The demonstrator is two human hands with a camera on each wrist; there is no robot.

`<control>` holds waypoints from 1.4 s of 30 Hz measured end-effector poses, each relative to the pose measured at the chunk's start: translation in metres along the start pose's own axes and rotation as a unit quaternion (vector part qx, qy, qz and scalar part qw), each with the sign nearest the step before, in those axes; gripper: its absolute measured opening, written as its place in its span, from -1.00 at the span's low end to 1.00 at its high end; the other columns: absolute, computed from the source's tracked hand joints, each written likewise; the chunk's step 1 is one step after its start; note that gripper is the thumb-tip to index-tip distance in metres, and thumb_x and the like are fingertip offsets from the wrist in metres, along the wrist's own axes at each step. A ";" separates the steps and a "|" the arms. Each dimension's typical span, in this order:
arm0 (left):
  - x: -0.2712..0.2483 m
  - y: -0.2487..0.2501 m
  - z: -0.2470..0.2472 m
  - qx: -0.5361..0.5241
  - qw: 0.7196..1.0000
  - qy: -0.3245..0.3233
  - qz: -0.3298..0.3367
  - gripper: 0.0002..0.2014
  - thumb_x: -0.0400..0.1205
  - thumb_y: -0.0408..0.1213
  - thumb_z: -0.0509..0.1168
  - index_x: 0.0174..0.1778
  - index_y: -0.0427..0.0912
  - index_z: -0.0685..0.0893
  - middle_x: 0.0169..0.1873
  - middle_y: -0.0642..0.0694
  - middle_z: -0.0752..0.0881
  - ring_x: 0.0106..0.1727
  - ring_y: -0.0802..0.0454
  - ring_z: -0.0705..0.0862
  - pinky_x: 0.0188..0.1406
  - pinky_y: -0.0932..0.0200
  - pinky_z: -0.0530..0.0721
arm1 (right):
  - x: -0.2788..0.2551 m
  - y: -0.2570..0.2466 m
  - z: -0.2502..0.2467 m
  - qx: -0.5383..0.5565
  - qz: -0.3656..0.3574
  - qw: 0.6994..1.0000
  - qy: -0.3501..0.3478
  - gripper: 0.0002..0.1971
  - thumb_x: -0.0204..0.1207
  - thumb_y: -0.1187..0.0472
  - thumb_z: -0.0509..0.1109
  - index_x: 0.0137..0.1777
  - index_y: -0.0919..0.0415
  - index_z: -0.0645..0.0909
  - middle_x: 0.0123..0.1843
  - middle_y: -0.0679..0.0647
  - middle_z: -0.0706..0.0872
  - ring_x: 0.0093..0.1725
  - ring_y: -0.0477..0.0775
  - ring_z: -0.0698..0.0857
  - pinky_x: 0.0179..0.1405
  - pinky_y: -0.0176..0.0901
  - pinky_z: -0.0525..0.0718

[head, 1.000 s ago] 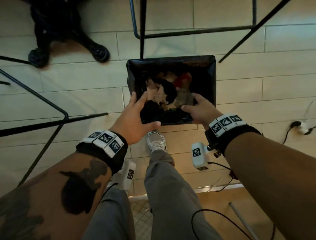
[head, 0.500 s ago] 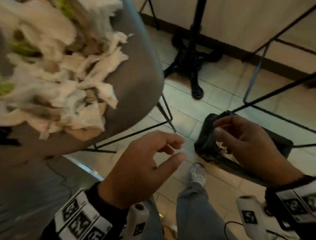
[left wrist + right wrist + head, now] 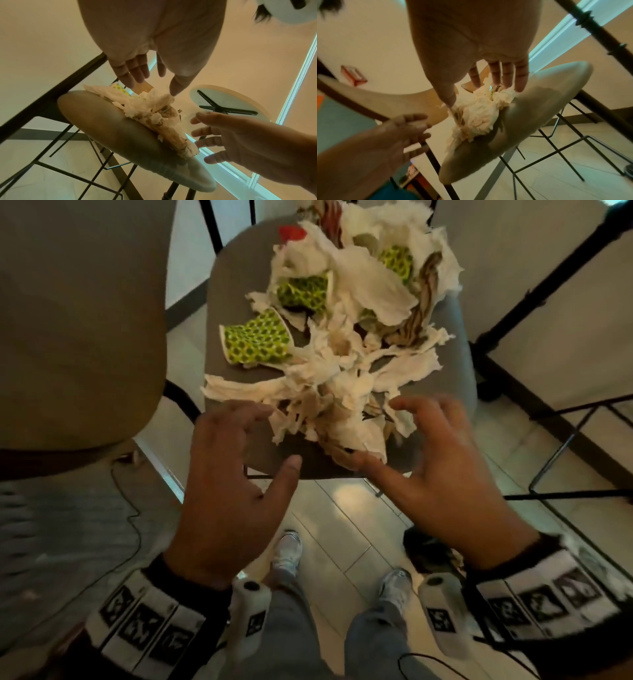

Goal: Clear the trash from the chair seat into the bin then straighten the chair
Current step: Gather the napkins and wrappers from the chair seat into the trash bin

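A heap of trash [image 3: 346, 350] covers the grey chair seat [image 3: 239, 268]: torn white tissue, green-patterned paper cups [image 3: 257, 340] and a red scrap [image 3: 291, 232]. Both my hands hover at the seat's front edge with fingers spread, holding nothing. My left hand [image 3: 270, 436] is at the heap's near left, my right hand [image 3: 380, 433] at its near right, thumb tip at the tissue's edge. The left wrist view shows my left hand [image 3: 154, 81] just above the tissue [image 3: 154, 111]. The right wrist view shows my right hand [image 3: 476, 89] over the pile [image 3: 479, 115]. The black bin [image 3: 428, 546] sits on the floor below my right wrist, mostly hidden.
A second chair [image 3: 68, 320] stands close on the left. Black table legs [image 3: 513, 302] and wire chair frames [image 3: 565, 460] cross the right side. A cable [image 3: 130, 508] runs over the floor at left. My shoes [image 3: 287, 553] stand on the tiles below.
My hands left the bin on the floor and rose to the chair. They now hover, spread, at the front of the trash heap. The view swung from the bin to the seat.
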State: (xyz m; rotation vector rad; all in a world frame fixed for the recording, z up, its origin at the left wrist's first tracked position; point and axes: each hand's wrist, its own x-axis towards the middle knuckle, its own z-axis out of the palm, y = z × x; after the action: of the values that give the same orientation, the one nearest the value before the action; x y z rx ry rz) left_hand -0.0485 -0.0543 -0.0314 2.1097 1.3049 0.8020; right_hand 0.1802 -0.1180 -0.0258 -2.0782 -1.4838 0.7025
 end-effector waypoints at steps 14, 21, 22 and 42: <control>0.080 0.020 0.043 0.057 0.990 -0.113 -0.065 -0.31 0.56 0.05 0.53 0.62 0.13 0.48 0.50 -0.10 0.49 0.46 -0.01 0.54 0.16 0.34 0.40 | 0.034 0.007 0.024 -0.097 0.043 0.993 0.043 -0.29 0.54 -0.06 0.49 0.68 0.05 0.41 0.53 0.15 0.48 0.52 0.21 0.37 0.46 -0.06 0.37; 0.091 0.025 0.050 0.059 0.994 -0.078 -0.052 -0.52 0.67 -0.08 0.45 0.50 -0.13 0.62 0.37 -0.15 0.65 0.36 -0.05 0.61 0.19 0.21 0.49 | 0.057 0.023 0.009 -0.027 0.032 0.997 0.057 -0.68 0.63 0.09 0.47 0.36 0.08 0.71 0.20 0.06 0.56 0.16 0.01 0.55 0.01 -0.42 0.41; 0.093 0.025 0.050 0.052 0.995 -0.071 -0.051 -0.53 0.67 -0.09 0.45 0.49 -0.14 0.63 0.36 -0.15 0.66 0.35 -0.05 0.62 0.21 0.18 0.55 | 0.060 0.025 0.007 -0.011 0.034 0.997 0.062 -0.71 0.62 0.09 0.47 0.30 0.10 0.72 0.15 0.03 0.56 0.08 -0.05 0.53 -0.09 -0.51 0.39; 0.093 0.041 0.029 -0.069 0.997 0.008 -0.028 -0.62 0.70 -0.07 0.43 0.34 -0.21 0.68 0.18 -0.11 0.77 0.19 0.03 0.74 0.12 0.54 0.59 | 0.063 0.028 -0.033 0.181 0.032 0.973 0.137 -0.86 0.62 0.12 0.48 0.10 0.15 0.72 -0.17 0.14 0.75 -0.20 0.18 0.74 -0.20 0.19 0.77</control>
State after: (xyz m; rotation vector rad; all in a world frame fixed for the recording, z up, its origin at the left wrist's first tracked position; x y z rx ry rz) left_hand 0.0302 0.0100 -0.0033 1.9536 1.2738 0.8610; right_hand 0.2389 -0.0697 -0.0275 -1.8602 -1.0542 0.6266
